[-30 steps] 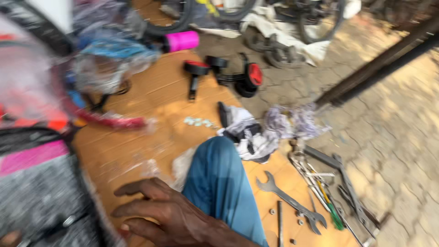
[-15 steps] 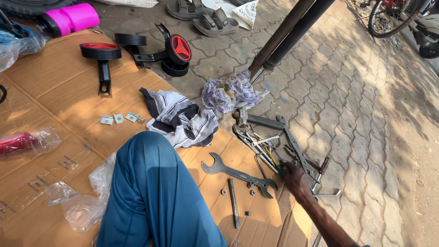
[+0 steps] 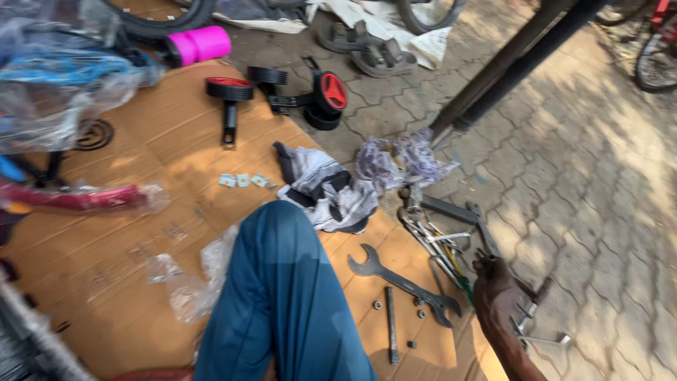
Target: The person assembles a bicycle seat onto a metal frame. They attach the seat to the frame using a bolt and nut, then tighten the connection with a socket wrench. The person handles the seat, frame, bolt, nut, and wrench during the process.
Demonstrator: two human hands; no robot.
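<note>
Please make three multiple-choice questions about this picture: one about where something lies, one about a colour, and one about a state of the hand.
1. Where does the large open-ended wrench lie?
A. On the cardboard sheet, right of the blue-clad knee
B. On the paving stones beside the sandals
C. Under the striped cloth

2. What colour is the cylinder at the top of the cardboard?
A. Green
B. Bright pink
C. White

3. What is the right hand doing?
A. Resting flat on the knee
B. Lifting the red training wheel
C. Reaching down into the pile of metal tools at the cardboard's edge

Answers:
1. A, the wrench rests on the brown cardboard next to the knee.
2. B, the cylinder is plainly bright pink.
3. C, the hand is down among the tools; whether it grips one cannot be told.
</note>
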